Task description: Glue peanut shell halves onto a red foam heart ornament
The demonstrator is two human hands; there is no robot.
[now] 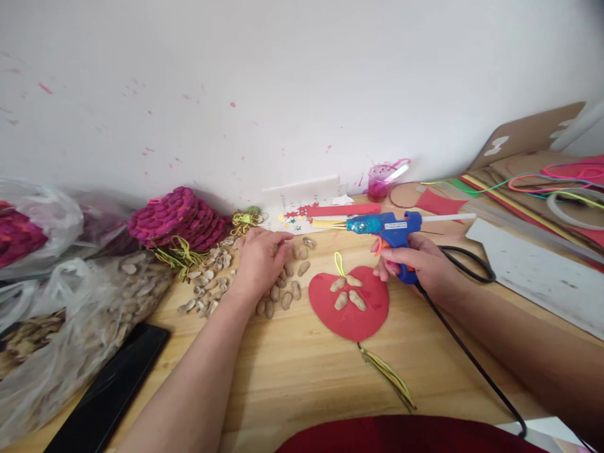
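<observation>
My right hand (418,267) grips a blue hot glue gun (384,228) with an orange trigger and a white glue stick at its back. Its nozzle points left, above the table. Below it lies a red paper heart (349,324) with several unshelled peanuts (357,300) on it, a yellow loop (338,263) at its top notch and a green-yellow tassel (389,377) at its bottom. Left of the heart, my left hand (264,261) rests over loose peanuts (296,289). Its fingers reach rightward with thumb and index slightly apart; whatever is beneath the palm is hidden.
Split shells (207,286), a stack of magenta pieces (177,220), clear bags (85,327) and a black phone-like slab (111,390) lie left. Red strips (346,209) and a cup of magenta paint (380,182) stand behind. A black cord (472,352) crosses under my right arm.
</observation>
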